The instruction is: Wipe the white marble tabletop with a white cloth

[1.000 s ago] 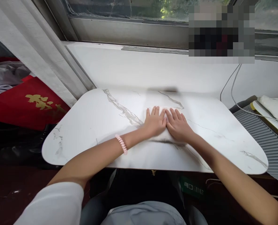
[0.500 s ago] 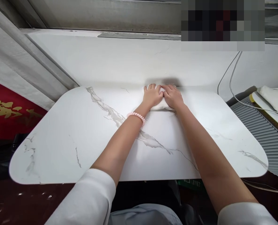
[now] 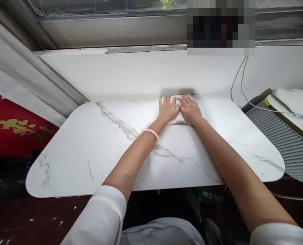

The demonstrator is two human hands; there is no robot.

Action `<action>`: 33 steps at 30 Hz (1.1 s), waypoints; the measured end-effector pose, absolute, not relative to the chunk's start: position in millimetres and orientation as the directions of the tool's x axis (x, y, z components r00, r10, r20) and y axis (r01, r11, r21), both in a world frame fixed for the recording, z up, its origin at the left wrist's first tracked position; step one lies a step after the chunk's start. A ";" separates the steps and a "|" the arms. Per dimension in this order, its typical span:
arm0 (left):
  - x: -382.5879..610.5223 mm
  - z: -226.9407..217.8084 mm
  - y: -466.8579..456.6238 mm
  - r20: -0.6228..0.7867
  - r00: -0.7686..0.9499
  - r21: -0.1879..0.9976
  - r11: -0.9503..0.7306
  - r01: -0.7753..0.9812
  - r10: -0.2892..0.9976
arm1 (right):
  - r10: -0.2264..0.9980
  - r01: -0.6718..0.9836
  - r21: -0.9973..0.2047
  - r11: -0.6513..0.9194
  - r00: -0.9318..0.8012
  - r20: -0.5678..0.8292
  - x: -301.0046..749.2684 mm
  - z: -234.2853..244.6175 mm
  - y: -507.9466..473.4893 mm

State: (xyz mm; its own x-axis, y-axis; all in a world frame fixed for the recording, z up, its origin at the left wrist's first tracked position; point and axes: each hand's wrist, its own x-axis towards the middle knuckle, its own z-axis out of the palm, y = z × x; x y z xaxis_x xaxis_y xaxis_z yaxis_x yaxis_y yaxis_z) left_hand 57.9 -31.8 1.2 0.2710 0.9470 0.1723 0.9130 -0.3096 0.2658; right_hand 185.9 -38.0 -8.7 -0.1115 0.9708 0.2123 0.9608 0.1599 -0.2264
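A folded white cloth [image 3: 180, 119] with a fluffy look lies near the back edge of the white marble-patterned table [image 3: 110, 156]. My left hand [image 3: 168, 110] rests palm down on the cloth's left part, its fingers stretched forward and spread. On the right part lies my right hand [image 3: 190, 109], also palm down with fingers extended. Both thumbs point inward and nearly meet over the middle of the cloth. Much of the cloth is covered by the hands. A pink coiled band [image 3: 150, 132] circles my left wrist.
Behind the table stands a white wall [image 3: 131, 73] below a window ledge. Thin white cables [image 3: 239, 76] hang at the right, beside a grey ribbed unit [image 3: 276, 136] and another white cloth [image 3: 294, 100]. Red fabric with gold lettering [image 3: 18, 127] is at the left.
The view has shifted, showing more of the window. My hands stay on the cloth; their fingers look flatter, and more of the cloth's far edge shows beyond them.
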 end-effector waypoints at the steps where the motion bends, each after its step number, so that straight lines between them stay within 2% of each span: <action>1: 61.3 1.9 -39.3 0.163 0.277 0.268 -0.312 0.911 0.947 | 0.969 0.963 -0.219 0.158 -0.109 0.220 190.1 -9.9 -45.4; 11: 85.6 4.9 -145.7 0.077 0.353 0.298 -0.359 0.884 0.932 | 0.916 0.956 -0.056 0.288 -0.258 0.309 236.1 -25.3 -152.2; 17: 91.6 3.9 -215.4 0.081 0.447 0.317 -0.448 0.836 0.891 | 0.938 0.984 -0.096 0.150 -0.111 0.329 240.8 -24.1 -237.9; 20: 99.2 3.5 -234.5 0.076 0.488 0.325 -0.484 0.813 0.870 | 0.952 0.985 -0.124 0.121 -0.080 0.296 246.1 -19.8 -265.0; 24: 109.7 4.6 -225.8 0.055 0.522 0.339 -0.508 0.792 0.851 | 0.965 0.990 -0.124 0.061 -0.026 0.262 251.6 -15.1 -263.2; 28: 119.3 5.6 -181.0 0.070 0.550 0.355 -0.536 0.766 0.833 | 0.968 0.994 -0.102 -0.034 0.058 0.244 253.9 -11.3 -220.5; 33: 132.8 4.9 -110.3 0.100 0.502 0.347 -0.503 0.791 0.859 | 0.977 0.991 -0.137 0.008 0.022 0.214 266.0 -6.9 -143.7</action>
